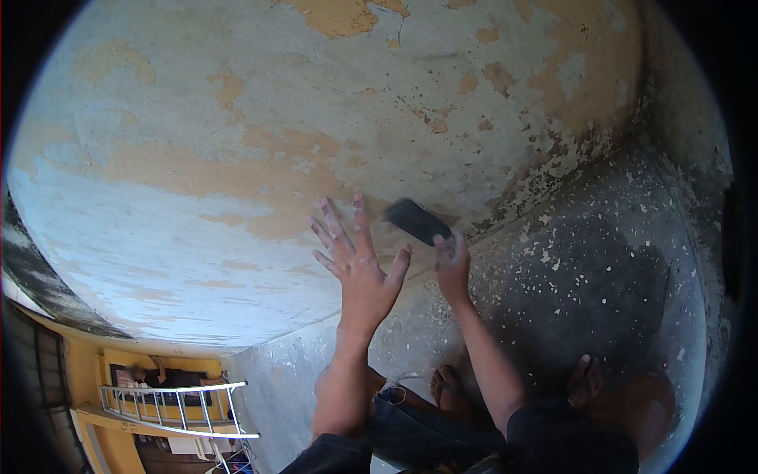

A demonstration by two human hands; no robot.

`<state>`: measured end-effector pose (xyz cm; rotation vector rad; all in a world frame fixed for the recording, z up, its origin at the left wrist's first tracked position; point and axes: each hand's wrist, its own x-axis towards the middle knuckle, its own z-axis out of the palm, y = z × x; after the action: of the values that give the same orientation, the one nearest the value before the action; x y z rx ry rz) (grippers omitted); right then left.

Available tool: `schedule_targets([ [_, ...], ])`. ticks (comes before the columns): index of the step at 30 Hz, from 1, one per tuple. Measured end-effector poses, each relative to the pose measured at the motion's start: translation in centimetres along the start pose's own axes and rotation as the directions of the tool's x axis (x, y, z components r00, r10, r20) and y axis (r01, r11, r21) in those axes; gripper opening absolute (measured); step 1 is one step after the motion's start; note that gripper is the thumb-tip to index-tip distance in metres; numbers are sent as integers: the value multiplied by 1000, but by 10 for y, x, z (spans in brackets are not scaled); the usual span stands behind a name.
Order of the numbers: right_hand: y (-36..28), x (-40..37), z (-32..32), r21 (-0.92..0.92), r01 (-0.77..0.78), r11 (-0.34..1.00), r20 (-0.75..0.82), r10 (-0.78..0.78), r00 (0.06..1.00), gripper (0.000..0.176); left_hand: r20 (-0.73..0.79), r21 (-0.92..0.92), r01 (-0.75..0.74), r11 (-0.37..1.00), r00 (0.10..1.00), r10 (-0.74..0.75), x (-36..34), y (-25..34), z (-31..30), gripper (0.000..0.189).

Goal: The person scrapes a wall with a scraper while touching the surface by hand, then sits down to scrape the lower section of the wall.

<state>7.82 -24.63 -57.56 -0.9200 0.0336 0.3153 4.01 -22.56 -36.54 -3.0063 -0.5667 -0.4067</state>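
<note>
My left hand (362,272) is stretched out against the peeling wall (237,189), fingers spread, with pale dust on the fingertips. Just right of it, my right hand (452,272) grips the near end of a dark flat rectangular block (418,221). The block's far end is slightly blurred and lies over the lower part of the wall. Around both hands, the wall's pale coat is worn off in patches, baring an orange-tan layer.
Paint flakes litter the grey concrete floor (505,316) along the wall's foot. My sandaled feet (450,387) are on that floor. An aluminium ladder (178,411) stands at the lower left, near a person (158,375) by a yellow wall.
</note>
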Motion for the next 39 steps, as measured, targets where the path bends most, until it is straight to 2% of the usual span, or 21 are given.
schedule_targets([
  [1, 16, -2, -8, -26, -60, 998, -69, 58, 996, 39, 29, 15, -12, 1000, 1000, 11, -2, 3, -1, 95],
  [5, 9, -3, -4, -66, 7, 998, -82, -13, 997, 38, 34, 55, -36, 998, 999, 34, -5, 14, -16, 95],
  [7, -32, 8, 22, -107, 165, 981, 52, -160, 986, 39, -3, 31, -46, 998, 999, 46, -4, 13, -18, 95],
  [9, -60, 14, 35, -60, 140, 988, 81, -135, 988, 38, -31, 21, -57, 998, 998, 58, -3, 12, -15, 94],
  [11, -57, 12, 35, 1, 114, 994, 114, -113, 987, 38, -58, -1, -50, 999, 997, 50, 1, 5, -7, 92],
  [13, -22, 11, 13, -83, 95, 992, -4, -96, 995, 37, -34, 57, -21, 998, 999, 23, 4, 2, 2, 92],
  [15, 18, 2, -16, -47, 63, 997, -55, -65, 996, 37, -19, 115, 9, 993, 1000, -7, 3, 7, 9, 93],
  [17, 29, 7, -15, -4, 35, 999, -101, -35, 994, 37, 1, 144, 29, 989, 1000, -30, 2, 11, 13, 93],
  [19, 19, 7, -12, -107, 36, 994, -132, -50, 990, 37, -16, 115, 9, 993, 1000, -7, -1, 14, 8, 93],
  [21, -21, 13, 16, 23, 101, 995, 0, -101, 995, 37, -26, 65, -22, 998, 999, 24, -2, 19, 7, 93],
  [22, -40, 16, 25, 14, 98, 995, -6, -98, 995, 37, -60, 62, -34, 997, 997, 38, -2, 19, 4, 92],
  [24, -63, 20, 37, -105, 274, 956, 161, -256, 953, 37, -88, 66, -47, 997, 995, 53, -2, 19, 3, 92],
  [25, -61, 17, 34, -102, 272, 957, 157, -255, 954, 37, -100, 67, -32, 997, 994, 38, 0, 19, 3, 91],
  [27, -49, 10, 18, -66, 52, 996, 72, -47, 996, 38, -118, 68, -22, 997, 993, 30, 4, 17, 4, 90],
  [29, 19, 8, -14, -63, 32, 998, 8, -31, 999, 39, -100, 81, -11, 997, 995, 19, 5, 15, 7, 89],
  [30, 23, 8, -19, -60, 6, 998, -57, -10, 998, 40, -103, 82, -14, 997, 994, 23, 5, 15, 7, 89],
  [33, 26, 4, -27, -61, -1, 998, -100, -5, 995, 43, -116, 115, -7, 993, 993, 20, 9, 10, 4, 90],
  [34, 11, 2, -20, -64, -10, 998, -98, 4, 995, 43, -151, 102, 3, 995, 988, 13, 9, 7, 2, 90],
  [36, -21, 16, 6, -38, 64, 997, 41, -63, 997, 46, -190, 78, 4, 997, 982, 11, 13, 4, 3, 91],
  [37, -39, 18, 12, -40, 62, 997, 39, -60, 997, 46, -190, 77, 22, 997, 982, -7, 14, 1, 3, 93],
  [39, -64, 20, 22, -27, 4, 1000, 145, 0, 989, 46, -192, 84, 40, 996, 981, -23, 14, -2, 4, 95],
])
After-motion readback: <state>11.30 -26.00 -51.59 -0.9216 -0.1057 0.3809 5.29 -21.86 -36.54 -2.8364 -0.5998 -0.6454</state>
